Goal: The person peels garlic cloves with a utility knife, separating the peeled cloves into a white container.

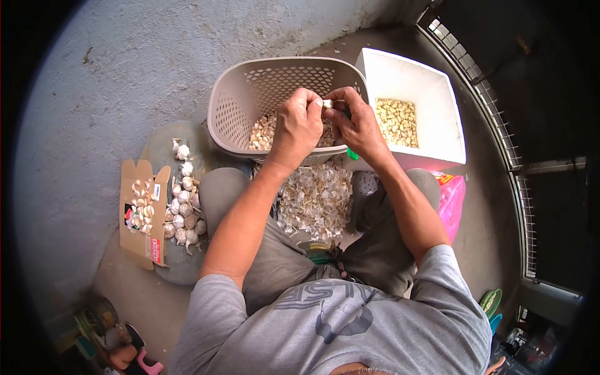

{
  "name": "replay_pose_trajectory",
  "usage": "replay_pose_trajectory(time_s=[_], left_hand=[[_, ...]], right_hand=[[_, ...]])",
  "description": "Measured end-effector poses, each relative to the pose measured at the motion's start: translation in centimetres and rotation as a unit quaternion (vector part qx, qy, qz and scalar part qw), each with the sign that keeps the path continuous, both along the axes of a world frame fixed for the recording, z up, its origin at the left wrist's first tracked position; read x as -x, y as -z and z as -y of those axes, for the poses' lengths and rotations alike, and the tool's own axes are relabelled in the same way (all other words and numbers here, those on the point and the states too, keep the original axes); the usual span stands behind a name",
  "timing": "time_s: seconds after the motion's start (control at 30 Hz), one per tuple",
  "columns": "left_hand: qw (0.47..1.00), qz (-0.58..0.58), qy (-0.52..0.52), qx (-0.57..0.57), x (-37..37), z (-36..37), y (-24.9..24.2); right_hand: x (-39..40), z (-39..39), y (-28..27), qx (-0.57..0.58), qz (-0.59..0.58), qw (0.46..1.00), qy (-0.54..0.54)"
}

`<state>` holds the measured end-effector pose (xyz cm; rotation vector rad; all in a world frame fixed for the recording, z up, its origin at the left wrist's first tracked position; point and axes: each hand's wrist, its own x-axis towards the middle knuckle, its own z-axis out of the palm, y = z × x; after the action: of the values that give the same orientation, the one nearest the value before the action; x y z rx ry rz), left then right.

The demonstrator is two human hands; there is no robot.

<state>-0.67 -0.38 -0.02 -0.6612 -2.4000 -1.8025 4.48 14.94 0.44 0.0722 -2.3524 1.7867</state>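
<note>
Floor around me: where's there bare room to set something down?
Right side: the strip of floor between the pink bag and the barred grille looks free. Left side: a patch between the cardboard and the clutter behind you. Crowded: between your legs, full of papery skins, and around the garlic bulbs.

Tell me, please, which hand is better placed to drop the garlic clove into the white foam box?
Right, I would say. The right hand is nearer the white foam box, while the left hand is on the far side of the garlic clove. Both hands' fingertips meet at it.
</note>
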Motion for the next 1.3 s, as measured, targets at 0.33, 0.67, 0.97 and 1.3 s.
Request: replay_pose_trajectory(time_s=[0.33, 0.67, 0.97, 1.3], left_hand=[[0.994, -0.069, 0.072, 0.046, -0.6, 0.0, 0.2], [0.953, -0.158, 0.196, 0.167, -1.5, 0.3, 1.5], [0.965, 0.193, 0.169, -0.048, -0.5, 0.5, -0.8], [0.913, 0.304, 0.184, -0.199, 0.1, 0.7, 0.4]], right_hand=[[0.6, -2.7, 0.0, 0.185, 0.034, 0.982, -0.012], [0.8, -4.3, 0.0, 0.270, 0.081, 0.955, -0.093], [0.6, -4.5, -0.3, 0.174, 0.077, 0.975, -0.112], [0.2, -2.9, -0.3, 0.023, 0.030, 0.997, -0.066]])
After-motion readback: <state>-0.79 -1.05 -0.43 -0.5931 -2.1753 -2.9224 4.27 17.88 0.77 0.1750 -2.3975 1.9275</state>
